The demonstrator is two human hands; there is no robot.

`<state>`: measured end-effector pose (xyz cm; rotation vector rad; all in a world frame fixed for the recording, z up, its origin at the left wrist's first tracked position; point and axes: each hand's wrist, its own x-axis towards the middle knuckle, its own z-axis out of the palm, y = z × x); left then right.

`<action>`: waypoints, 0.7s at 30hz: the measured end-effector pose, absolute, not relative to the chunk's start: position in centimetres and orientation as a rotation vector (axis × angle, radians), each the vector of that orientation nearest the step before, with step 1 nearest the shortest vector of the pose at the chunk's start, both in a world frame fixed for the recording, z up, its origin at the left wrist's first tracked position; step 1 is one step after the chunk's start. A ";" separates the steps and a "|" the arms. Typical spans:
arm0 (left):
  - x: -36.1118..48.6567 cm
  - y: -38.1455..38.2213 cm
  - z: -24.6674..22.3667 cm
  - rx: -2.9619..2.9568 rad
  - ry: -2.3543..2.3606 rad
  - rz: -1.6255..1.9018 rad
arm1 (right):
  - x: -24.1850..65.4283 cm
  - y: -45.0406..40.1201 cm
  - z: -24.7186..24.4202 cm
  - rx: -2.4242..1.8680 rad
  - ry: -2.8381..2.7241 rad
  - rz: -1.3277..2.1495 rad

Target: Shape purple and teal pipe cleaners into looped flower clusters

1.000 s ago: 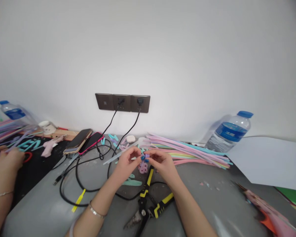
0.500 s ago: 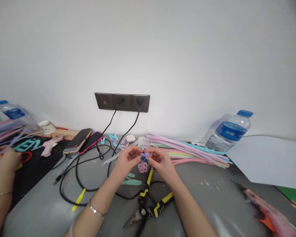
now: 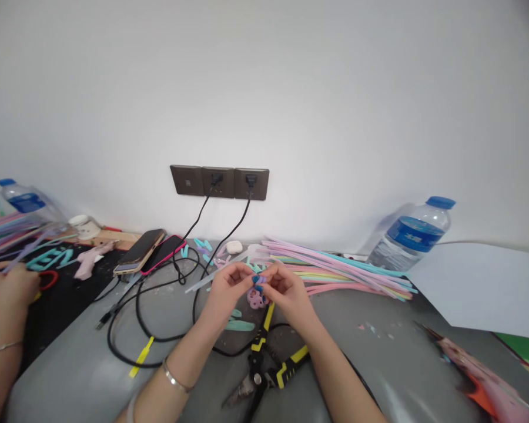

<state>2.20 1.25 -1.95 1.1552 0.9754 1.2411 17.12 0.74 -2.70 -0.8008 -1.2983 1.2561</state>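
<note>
Between the fingertips of my left hand (image 3: 229, 288) and my right hand (image 3: 286, 291) is a small purple pipe cleaner piece (image 3: 261, 281), mostly covered by the fingers. Both hands pinch it, thumbs and index fingers nearly meeting. Just below it shows a pinkish-purple pipe cleaner flower (image 3: 256, 299) with looped petals; whether it is joined to the piece I cannot tell. Under my wrists, black-and-yellow pliers (image 3: 258, 376) lie with their handles spread. Green pipe cleaner loops (image 3: 239, 325) rest beside my left hand.
Behind my hands lies a bundle of pastel pipe cleaners (image 3: 335, 272). A water bottle (image 3: 417, 232), white paper (image 3: 480, 285) and a pink glue gun (image 3: 480, 373) are on the right. Black cables (image 3: 136, 317) and phones (image 3: 140, 251) lie left, near another person's hand (image 3: 9, 294).
My fingers have shifted and closed further over the purple piece, so less of it shows. My right thumb has moved slightly left. The other person's hand barely moves.
</note>
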 end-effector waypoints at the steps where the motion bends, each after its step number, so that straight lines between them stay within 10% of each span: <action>1: 2.3 1.2 -2.0 1.144 0.987 1.259 | 17.1 0.7 -2.7 -0.805 -1.299 1.250; 21: 3.1 0.8 -1.9 1.000 0.914 1.243 | 17.0 1.0 -3.0 -0.835 -1.215 1.243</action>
